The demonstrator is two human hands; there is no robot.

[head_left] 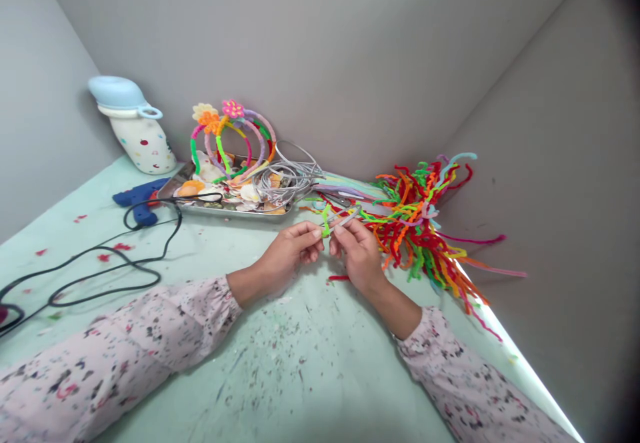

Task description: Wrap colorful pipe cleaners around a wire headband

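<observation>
My left hand point(300, 246) pinches a short bright green pipe cleaner point(326, 215) against a thin silver hoop point(351, 214). The green piece stands up just above the fingertips, wrapped at the hoop's near end. Close beside it, my right hand point(357, 250) is closed on the same hoop, thumb on top. Part of the hoop is hidden by the fingers. Behind the hands, a tangle of similar silver hoops point(287, 180) lies on a metal tray point(235, 212). To the right spreads a big heap of colourful pipe cleaners point(420, 223).
Wrapped headbands with flowers point(233, 109) stand on the tray among shells. A blue glue gun point(143, 198) and its black cord point(150, 260) lie left, near a white bottle point(143, 140) with a blue lid. Grey walls point(325, 63) enclose the pale green table point(280, 363).
</observation>
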